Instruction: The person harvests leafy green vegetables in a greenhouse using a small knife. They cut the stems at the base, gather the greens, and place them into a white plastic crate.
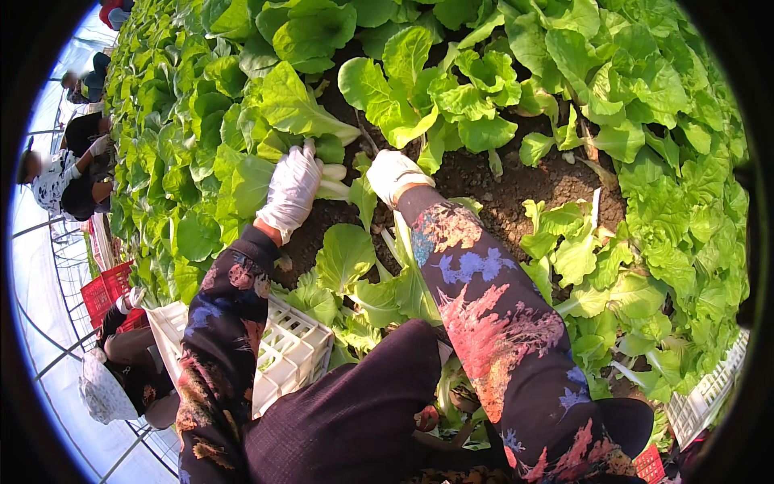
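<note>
My left hand [293,187], in a thin white glove, is closed over a leafy green [251,184]. Broad leaves spread left of the hand, and pale stems [332,181] stick out on its right. Another leafy green [308,112] with a white stem base lies just above it. My right hand [394,173], also gloved, is curled low over the soil, a short way to the right. Its fingertips are turned away, so what lies in them is hidden. Rooted leafy greens [411,91] stand directly beyond it. Loose leaves [363,278] lie on the ground below both hands.
A white plastic crate [296,348] stands by my left forearm, with greens inside. Dense greens [181,175] fill the left side. Brown soil [538,172] shows at right. Several people work along the left edge, near a red crate [109,293]. Another white crate [707,387] is lower right.
</note>
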`<state>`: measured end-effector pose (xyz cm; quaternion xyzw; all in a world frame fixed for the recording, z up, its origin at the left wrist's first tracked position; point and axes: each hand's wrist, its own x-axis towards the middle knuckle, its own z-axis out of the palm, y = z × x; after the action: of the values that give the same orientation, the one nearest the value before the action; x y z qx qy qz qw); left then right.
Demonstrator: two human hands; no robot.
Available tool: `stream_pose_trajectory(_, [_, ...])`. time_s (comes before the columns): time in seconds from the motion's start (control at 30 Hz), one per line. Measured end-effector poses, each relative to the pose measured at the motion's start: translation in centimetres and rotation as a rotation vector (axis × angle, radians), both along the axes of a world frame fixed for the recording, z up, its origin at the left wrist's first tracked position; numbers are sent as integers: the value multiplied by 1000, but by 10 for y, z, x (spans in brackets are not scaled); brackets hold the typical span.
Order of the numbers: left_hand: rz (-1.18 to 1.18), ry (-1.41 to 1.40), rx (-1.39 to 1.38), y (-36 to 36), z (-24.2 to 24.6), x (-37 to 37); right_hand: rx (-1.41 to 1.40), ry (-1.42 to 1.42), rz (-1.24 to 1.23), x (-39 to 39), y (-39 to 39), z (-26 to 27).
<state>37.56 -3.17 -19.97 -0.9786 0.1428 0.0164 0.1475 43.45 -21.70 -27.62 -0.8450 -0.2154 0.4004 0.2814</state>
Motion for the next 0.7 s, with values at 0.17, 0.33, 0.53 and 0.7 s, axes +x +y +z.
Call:
stream_pose_trajectory(0.17, [-27,-57,21,6,-10,-3,71,-131,65,-47,-25,8])
stream_pose_trajectory(0.33, [-18,-84,-36,15,-5,-14,198,-255,-1,-95,-69,56])
stream_pose_trajectory(0.53, [36,-85,-101,17,-15,-16,248,-110,-282,-140,-141,93])
stream_pose_trajectory(0.7, [-141,-82,229,-11,-6,-13,182,-73,-327,-167,-178,99])
